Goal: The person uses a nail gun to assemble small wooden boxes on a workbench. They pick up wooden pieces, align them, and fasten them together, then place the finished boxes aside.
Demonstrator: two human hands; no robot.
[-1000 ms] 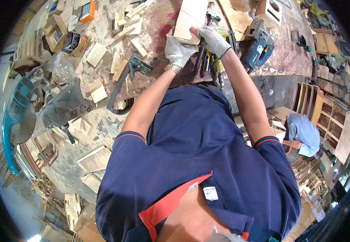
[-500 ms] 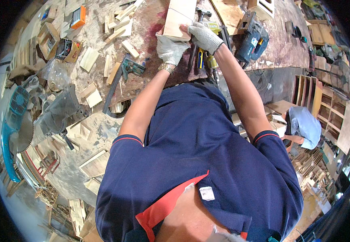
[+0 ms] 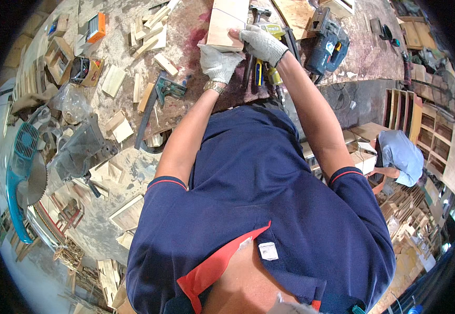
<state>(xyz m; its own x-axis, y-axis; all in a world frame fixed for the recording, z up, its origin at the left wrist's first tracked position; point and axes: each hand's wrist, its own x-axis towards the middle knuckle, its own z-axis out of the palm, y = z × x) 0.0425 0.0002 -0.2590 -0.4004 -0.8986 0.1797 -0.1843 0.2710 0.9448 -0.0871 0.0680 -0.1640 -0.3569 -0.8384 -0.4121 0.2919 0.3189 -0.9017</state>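
Observation:
A pale, oblong wooden block (image 3: 226, 25), with a thin line across its far part, lies between my hands at the top edge of the view. My left hand (image 3: 219, 64), in a white knit glove, supports its near end from below, the fingers mostly hidden underneath. Gloved too but with bare fingertips, my right hand (image 3: 263, 44) grips the block's right side, the thumb on its top face. Just right of the block lie a hammer (image 3: 260, 11), a yellow-green power tool (image 3: 272, 30) and a screwdriver with a yellow and dark handle (image 3: 259, 72).
A blue jigsaw (image 3: 328, 49) sits right on the stained workbench (image 3: 369, 57). Leftward are wood offcuts (image 3: 113, 80), a green-handled clamp (image 3: 171, 89) and an orange box (image 3: 96, 27). A circular-bladed saw (image 3: 24, 157) stands far left. Another person (image 3: 399, 156) bends over at right.
The wooden block and both gloved hands have shifted slightly left in the view, still in contact. The other person at right has moved a little.

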